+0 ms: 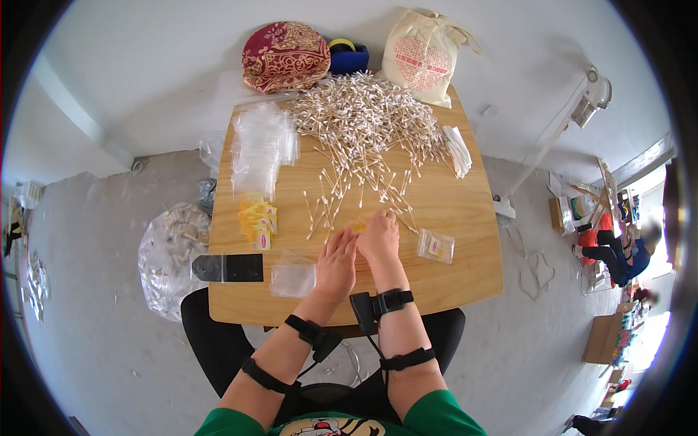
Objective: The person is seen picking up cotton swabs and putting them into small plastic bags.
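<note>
A small yellow card (357,227) is between my two hands at the middle of the table. My right hand (381,240) is closed over its right side, the fingertips partly hidden. Stretched-out fingers of my left hand (338,263) lie flat, with the tips near the card's left edge. Just beyond are scattered cotton swabs (361,190), spilling from a big heap of swabs (363,109). Beside my left hand lies an empty clear plastic bag (294,279). To the right of my right hand is a small clear bag (435,247) with a yellow card showing inside.
Stacked clear bags (263,149) and a pile of yellow cards (257,221) lie on the left, above a black flat strip (229,267). White strips (456,151) lie right. Behind stand a patterned red cloth bundle (285,57), a blue tape dispenser (347,58) and a tote bag (422,58).
</note>
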`<control>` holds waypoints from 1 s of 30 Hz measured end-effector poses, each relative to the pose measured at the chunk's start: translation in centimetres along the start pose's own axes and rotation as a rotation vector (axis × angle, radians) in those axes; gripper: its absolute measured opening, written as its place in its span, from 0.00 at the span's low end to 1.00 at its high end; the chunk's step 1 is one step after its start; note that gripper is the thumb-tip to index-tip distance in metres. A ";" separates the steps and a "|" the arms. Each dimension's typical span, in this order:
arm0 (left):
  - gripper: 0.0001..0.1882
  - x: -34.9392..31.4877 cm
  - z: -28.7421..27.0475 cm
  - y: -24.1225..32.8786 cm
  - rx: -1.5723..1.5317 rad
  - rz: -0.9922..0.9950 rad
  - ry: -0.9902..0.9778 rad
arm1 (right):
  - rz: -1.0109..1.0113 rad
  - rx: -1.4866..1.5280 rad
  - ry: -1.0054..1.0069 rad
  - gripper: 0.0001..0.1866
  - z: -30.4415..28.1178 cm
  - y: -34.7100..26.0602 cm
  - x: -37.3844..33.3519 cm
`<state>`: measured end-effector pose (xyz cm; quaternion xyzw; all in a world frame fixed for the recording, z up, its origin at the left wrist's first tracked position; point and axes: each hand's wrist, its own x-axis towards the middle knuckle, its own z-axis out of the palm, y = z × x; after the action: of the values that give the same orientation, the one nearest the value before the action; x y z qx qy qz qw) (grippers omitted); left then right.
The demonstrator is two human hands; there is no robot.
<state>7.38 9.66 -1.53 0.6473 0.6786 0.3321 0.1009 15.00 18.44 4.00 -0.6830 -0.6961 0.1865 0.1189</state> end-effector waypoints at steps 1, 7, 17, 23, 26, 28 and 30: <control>0.19 0.0 0.0 0.0 0.023 0.012 0.014 | 0.026 0.019 -0.059 0.20 0.0 0.1 0.3; 0.25 -0.2 0.2 0.1 0.026 0.009 -0.035 | 0.022 -0.013 -0.174 0.20 0.6 1.0 1.3; 0.26 -0.6 0.2 0.2 0.045 0.000 -0.045 | -0.011 0.317 0.048 0.27 2.2 1.7 0.8; 0.29 0.3 -1.4 1.0 -0.017 -0.059 -0.110 | 0.034 0.725 0.004 0.28 1.7 1.8 -0.6; 0.34 0.9 -3.8 1.8 -0.374 -0.138 0.092 | -0.324 0.438 0.017 0.27 -1.0 2.1 -1.8; 0.37 0.9 -4.4 1.7 -0.376 0.036 0.146 | -0.403 0.384 -0.034 0.26 -2.3 1.3 -2.7; 0.36 0.3 -3.5 1.4 -0.468 -0.036 0.094 | -0.491 0.323 -0.072 0.26 -2.4 1.4 -2.9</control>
<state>6.52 8.72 2.00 0.5780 0.5985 0.5082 0.2224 17.37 15.77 5.88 -0.4592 -0.8057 0.2846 0.2429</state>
